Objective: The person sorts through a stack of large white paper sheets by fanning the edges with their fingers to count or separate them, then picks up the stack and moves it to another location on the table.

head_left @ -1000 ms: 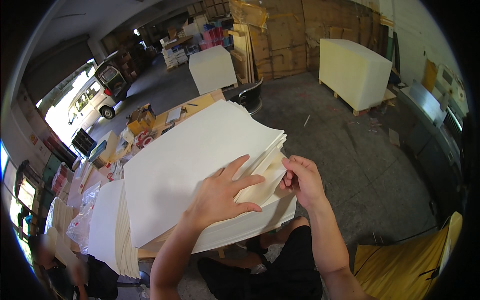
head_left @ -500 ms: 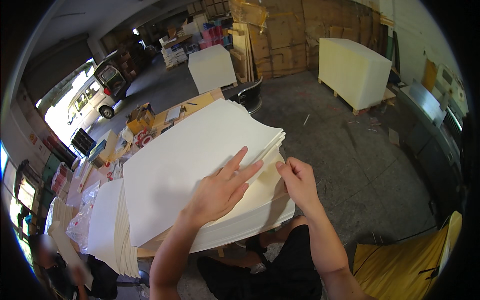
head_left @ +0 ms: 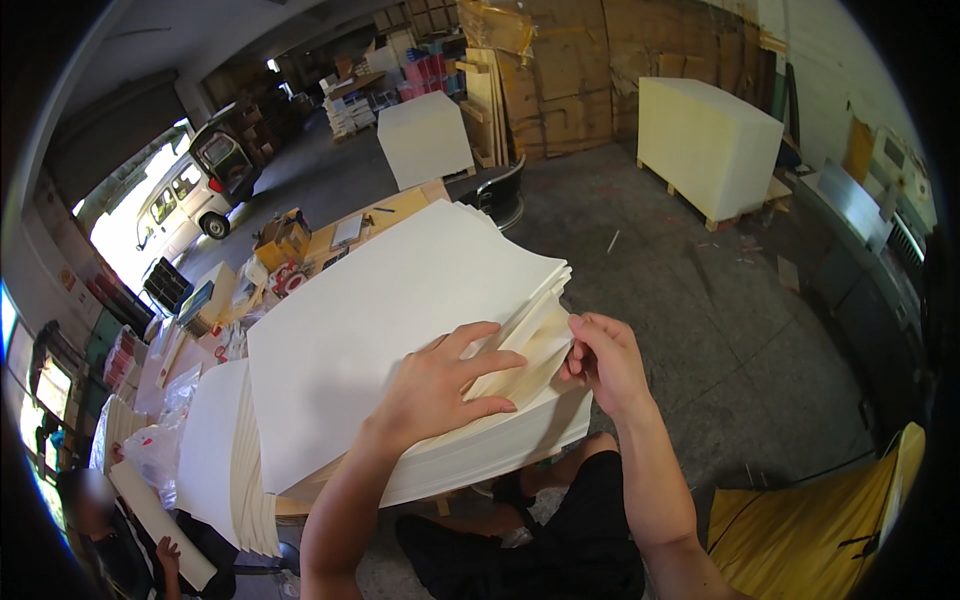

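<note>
A tall stack of large white paper sheets (head_left: 370, 300) lies in front of me, its upper sheets turned at an angle over the lower ones. My left hand (head_left: 445, 385) rests on the stack near its right side, fingers spread. My right hand (head_left: 603, 362) is at the right edge, its thumb and fingers pinched on a sheet corner. Between the hands the sheets are fanned and slightly bent up, showing cream-coloured layers. How many sheets the pinch holds is hidden.
Another paper pile (head_left: 212, 440) droops over the table at left, near a plastic bag (head_left: 158, 455). At lower left a person (head_left: 130, 540) holds a sheet. Two wrapped white blocks (head_left: 425, 140) stand on pallets behind. A yellow cloth (head_left: 820, 520) is at lower right.
My left fingers have bent and drawn slightly down over the sheets. My right hand has turned, now pinching the edge, and the sheets between my hands bulge more. The person's sheet has shifted.
</note>
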`<move>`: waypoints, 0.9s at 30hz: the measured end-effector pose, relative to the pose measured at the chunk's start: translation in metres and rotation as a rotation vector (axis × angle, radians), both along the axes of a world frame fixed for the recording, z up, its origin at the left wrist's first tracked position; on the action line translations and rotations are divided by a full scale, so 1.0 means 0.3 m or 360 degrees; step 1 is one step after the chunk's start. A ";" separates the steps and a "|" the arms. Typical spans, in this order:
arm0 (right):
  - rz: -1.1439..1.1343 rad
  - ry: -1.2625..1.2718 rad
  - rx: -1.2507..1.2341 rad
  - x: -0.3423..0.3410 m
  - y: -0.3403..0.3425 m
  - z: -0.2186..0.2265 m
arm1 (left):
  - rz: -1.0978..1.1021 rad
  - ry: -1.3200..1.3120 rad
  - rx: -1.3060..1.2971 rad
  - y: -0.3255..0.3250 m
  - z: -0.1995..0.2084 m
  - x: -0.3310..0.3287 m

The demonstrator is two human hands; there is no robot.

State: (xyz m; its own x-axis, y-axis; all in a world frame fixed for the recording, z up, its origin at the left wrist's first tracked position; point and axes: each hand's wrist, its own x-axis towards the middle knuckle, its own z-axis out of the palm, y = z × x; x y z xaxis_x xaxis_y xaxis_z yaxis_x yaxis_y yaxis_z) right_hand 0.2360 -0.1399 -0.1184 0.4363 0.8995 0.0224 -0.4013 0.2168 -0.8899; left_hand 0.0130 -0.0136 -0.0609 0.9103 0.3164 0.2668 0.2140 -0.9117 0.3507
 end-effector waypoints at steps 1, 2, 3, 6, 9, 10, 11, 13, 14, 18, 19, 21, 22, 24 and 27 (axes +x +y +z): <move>-0.0008 0.0000 0.0027 -0.002 -0.002 0.001 | 0.0000 0.0001 0.0001 0.000 0.001 0.000; -0.0017 -0.0001 0.0054 -0.006 -0.006 0.005 | 0.0001 0.0002 0.0001 -0.002 0.003 0.000; -0.0025 -0.0001 0.0081 -0.010 -0.007 0.007 | 0.0001 0.0003 0.0002 -0.003 0.004 0.000; -0.0339 -0.0751 -0.0078 -0.024 0.019 -0.044 | 0.0012 -0.0185 0.0171 -0.003 -0.018 0.010; 0.0042 0.0021 0.0048 0.004 0.017 -0.020 | -0.0008 -0.0238 0.0220 -0.021 -0.011 0.010; 0.0056 0.0078 0.0099 0.005 0.020 -0.010 | -0.0015 -0.0198 0.0212 -0.015 -0.013 0.007; 0.0050 0.0084 0.0097 0.007 0.021 -0.010 | -0.0020 -0.0158 0.0204 -0.003 -0.019 0.003; 0.0033 0.0098 0.0087 0.010 0.017 -0.013 | -0.0018 -0.0119 0.0225 -0.003 -0.017 0.002; 0.0043 0.0099 0.0092 0.009 0.017 -0.014 | -0.0011 -0.0120 0.0255 -0.016 -0.010 0.004; 0.0065 0.0121 0.0107 0.007 0.010 -0.014 | 0.0017 -0.0061 0.0141 -0.008 -0.015 0.001; 0.0067 0.0127 0.0112 0.009 0.009 -0.014 | 0.0009 -0.0059 0.0124 -0.005 -0.013 0.001; -0.0617 -0.0424 0.0056 -0.018 -0.009 -0.038 | -0.0007 -0.0059 0.0091 0.000 -0.008 0.005; -0.0956 -0.0700 0.0029 -0.034 -0.019 -0.052 | -0.0007 -0.0061 0.0085 0.001 -0.007 0.004; -0.1168 -0.1517 0.0271 -0.045 -0.052 -0.062 | -0.0007 -0.0068 0.0073 0.001 -0.004 0.003; -0.1076 -0.1990 0.0495 -0.084 -0.067 -0.048 | -0.0016 -0.0085 0.0029 0.004 -0.012 0.001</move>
